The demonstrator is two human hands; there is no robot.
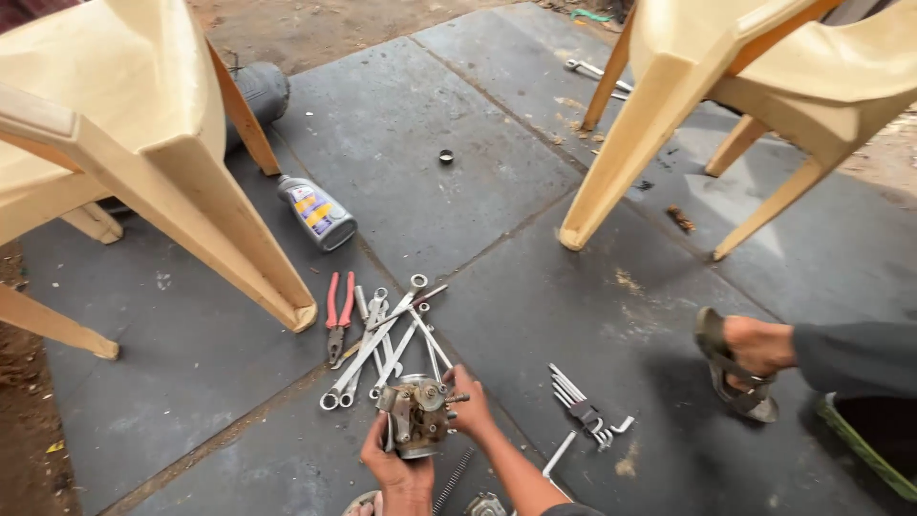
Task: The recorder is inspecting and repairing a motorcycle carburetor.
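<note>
Carburetor (pixel 416 413): metal, clamped between left hand (pixel 399 473) below and right hand (pixel 470 409) at its side. Spanners (pixel 382 346) just beyond it; red-handled pliers (pixel 338 320) left of those, hex-key set (pixel 585 413) right of carburetor.

Dull grimy metal carburetor (pixel 416 414), shiny steel wrenches (pixel 377 346), glossy plastic chairs (pixel 143 124), matt stone slabs (pixel 497 277).
</note>
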